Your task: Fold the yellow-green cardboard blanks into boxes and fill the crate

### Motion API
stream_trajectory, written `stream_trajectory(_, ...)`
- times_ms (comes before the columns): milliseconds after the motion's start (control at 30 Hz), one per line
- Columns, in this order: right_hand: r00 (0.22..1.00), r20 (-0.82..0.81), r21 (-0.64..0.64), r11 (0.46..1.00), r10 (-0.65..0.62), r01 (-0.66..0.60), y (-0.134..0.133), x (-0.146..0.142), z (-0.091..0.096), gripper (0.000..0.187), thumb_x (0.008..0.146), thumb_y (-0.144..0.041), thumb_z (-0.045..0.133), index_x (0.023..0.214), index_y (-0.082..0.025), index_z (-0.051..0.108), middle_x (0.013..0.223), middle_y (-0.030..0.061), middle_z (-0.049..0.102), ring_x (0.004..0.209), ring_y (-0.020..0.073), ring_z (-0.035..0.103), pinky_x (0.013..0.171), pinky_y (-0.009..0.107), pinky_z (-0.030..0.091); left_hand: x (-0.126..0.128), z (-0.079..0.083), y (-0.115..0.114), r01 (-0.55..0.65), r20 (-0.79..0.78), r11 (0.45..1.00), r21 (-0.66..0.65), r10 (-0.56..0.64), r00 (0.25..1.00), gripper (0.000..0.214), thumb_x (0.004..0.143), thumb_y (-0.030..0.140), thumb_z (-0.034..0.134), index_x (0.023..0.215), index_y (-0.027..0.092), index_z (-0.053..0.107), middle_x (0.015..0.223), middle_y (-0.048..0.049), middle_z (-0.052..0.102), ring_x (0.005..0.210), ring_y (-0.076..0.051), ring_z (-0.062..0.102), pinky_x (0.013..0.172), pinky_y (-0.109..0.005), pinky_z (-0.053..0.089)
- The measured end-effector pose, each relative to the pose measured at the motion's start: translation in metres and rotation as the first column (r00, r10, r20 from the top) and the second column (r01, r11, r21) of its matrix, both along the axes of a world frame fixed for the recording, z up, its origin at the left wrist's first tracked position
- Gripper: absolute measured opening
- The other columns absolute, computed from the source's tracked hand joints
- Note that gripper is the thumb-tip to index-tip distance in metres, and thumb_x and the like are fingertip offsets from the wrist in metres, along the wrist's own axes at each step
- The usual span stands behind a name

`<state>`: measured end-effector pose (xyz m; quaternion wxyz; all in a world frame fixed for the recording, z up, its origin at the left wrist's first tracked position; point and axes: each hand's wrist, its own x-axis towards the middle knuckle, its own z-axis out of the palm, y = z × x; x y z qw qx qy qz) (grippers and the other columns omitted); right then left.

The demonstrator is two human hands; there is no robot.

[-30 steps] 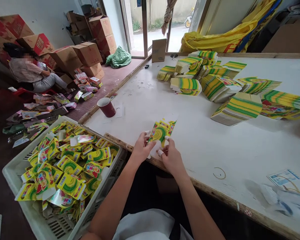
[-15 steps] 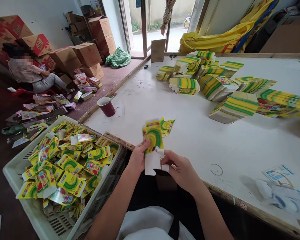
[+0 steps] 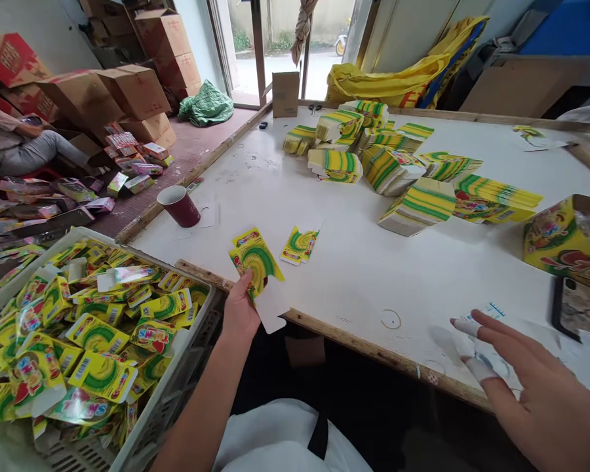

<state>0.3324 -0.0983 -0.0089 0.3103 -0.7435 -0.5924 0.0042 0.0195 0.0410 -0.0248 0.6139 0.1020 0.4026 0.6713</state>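
Observation:
My left hand (image 3: 240, 311) is closed on a flat yellow-green printed carton (image 3: 256, 265) with a white flap, held over the table's near edge. My right hand (image 3: 531, 387) hovers far to the right with fingers spread and white finger cots on two fingertips, holding nothing, just above some printed paper slips (image 3: 491, 311). Another flat carton (image 3: 299, 244) lies on the white table (image 3: 354, 275) a little beyond the held one.
A white crate (image 3: 177, 387) full of folded cartons stands at my left. A dark red cup (image 3: 179, 206) sits near the table's left edge. Stacks of flat cartons (image 3: 413, 177) fill the table's far side; an open carton box (image 3: 568, 239) is at right. A person sits among cardboard boxes at far left.
My right hand has let go of the carton and swung far right over the paper slips. The left hand keeps the carton. The view has turned right.

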Motion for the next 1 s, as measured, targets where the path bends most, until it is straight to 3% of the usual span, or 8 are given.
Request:
stream_trajectory(100, 0.939, -0.332, 0.039, 0.996, 0.086, -0.077, 0.023, -0.057, -0.005, 0.033, 0.082, -0.043, 0.058, 0.112, -0.031, 0.060, 0.118, 0.0118, 0.070, 0.095, 0.0291, 0.071, 0.058, 0.039, 0.055, 0.018, 0.001, -0.013, 0.118, 0.032, 0.993, 0.031, -0.119, 0.992, 0.021, 0.075, 0.032, 0.076, 0.089, 0.017, 0.073, 0.091, -0.0062, 0.078, 0.105, -0.026, 0.070, 0.097, -0.038, 0.054)
stream_trajectory(267, 0.366, -0.870, 0.202, 0.917, 0.329, -0.344, 0.071, -0.154, -0.021, 0.041, 0.084, -0.045, 0.065, 0.118, -0.025, 0.051, 0.111, 0.0096, 0.070, 0.085, 0.0198, 0.070, 0.069, 0.034, 0.059, 0.026, 0.004, -0.036, 0.361, -0.035, 0.925, 0.118, -0.360, 0.932, 0.046, 0.062, 0.052, 0.085, 0.089, 0.017, 0.073, 0.097, -0.0108, 0.076, 0.113, -0.034, 0.065, 0.096, -0.045, 0.054)
stream_trajectory(367, 0.217, -0.924, 0.210, 0.891, 0.315, -0.403, 0.081, -0.170, -0.023, 0.027, 0.085, -0.043, 0.066, 0.098, -0.023, 0.055, 0.088, 0.0042, 0.071, 0.075, 0.0169, 0.067, 0.060, 0.027, 0.055, 0.019, 0.010, -0.041, 0.460, -0.064, 0.867, 0.193, -0.457, 0.887, 0.052, 0.064, 0.057, 0.080, 0.097, 0.018, 0.073, 0.105, -0.0126, 0.074, 0.116, -0.036, 0.063, 0.094, -0.046, 0.054)
stream_trajectory(433, 0.252, -0.909, 0.188, 0.866, 0.332, -0.463, 0.081, -0.169, -0.023, 0.024, 0.084, -0.042, 0.066, 0.094, -0.022, 0.056, 0.083, 0.0027, 0.069, 0.070, 0.0163, 0.065, 0.057, 0.026, 0.053, 0.016, 0.014, -0.040, 0.472, -0.063, 0.851, 0.230, -0.471, 0.880, 0.055, 0.067, 0.061, 0.074, 0.103, 0.019, 0.071, 0.105, -0.0125, 0.073, 0.114, -0.036, 0.063, 0.092, -0.046, 0.054)
stream_trajectory(567, 0.697, -0.631, 0.218, 0.940, 0.341, -0.263, 0.072, -0.172, -0.022, 0.013, 0.086, -0.031, 0.059, 0.096, -0.023, 0.058, 0.089, 0.0051, 0.069, 0.081, 0.0214, 0.067, 0.069, 0.034, 0.056, 0.022, 0.016, -0.036, 0.313, -0.090, 0.917, 0.247, -0.300, 0.950, 0.057, 0.071, 0.067, 0.064, 0.106, 0.022, 0.066, 0.090, -0.0082, 0.071, 0.100, -0.032, 0.068, 0.091, -0.047, 0.053)
stream_trajectory(633, 0.806, -0.462, 0.278, 0.924, 0.369, -0.264, 0.066, -0.181, -0.022, 0.011, 0.087, -0.022, 0.054, 0.098, -0.024, 0.058, 0.093, 0.0056, 0.071, 0.088, 0.0223, 0.068, 0.076, 0.035, 0.056, 0.027, 0.013, -0.034, 0.229, -0.132, 0.933, 0.276, -0.199, 0.971, 0.062, 0.071, 0.072, 0.061, 0.107, 0.022, 0.065, 0.089, -0.0066, 0.071, 0.093, -0.028, 0.068, 0.090, -0.045, 0.053)
stream_trajectory(867, 0.696, -0.530, 0.244, 0.873, 0.484, -0.422, 0.054, -0.210, -0.025, 0.027, 0.087, -0.012, 0.051, 0.111, -0.023, 0.054, 0.096, 0.0049, 0.068, 0.087, 0.0195, 0.067, 0.075, 0.031, 0.056, 0.026, -0.001, -0.034, 0.071, -0.135, 0.932, 0.355, -0.023, 0.991, 0.066, 0.076, 0.077, 0.054, 0.112, 0.022, 0.064, 0.095, -0.0060, 0.072, 0.091, -0.024, 0.068, 0.085, -0.036, 0.053)
stream_trajectory(1000, 0.446, -0.779, 0.229, 0.863, 0.440, -0.451, 0.055, -0.207, -0.019, 0.026, 0.084, -0.018, 0.057, 0.108, -0.024, 0.051, 0.089, 0.0015, 0.064, 0.077, 0.0157, 0.064, 0.068, 0.027, 0.054, 0.025, 0.002, -0.035, 0.135, -0.091, 0.946, 0.296, -0.113, 0.989, 0.067, 0.073, 0.080, 0.052, 0.102, 0.021, 0.062, 0.082, -0.0052, 0.064, 0.077, -0.022, 0.063, 0.070, -0.034, 0.052)
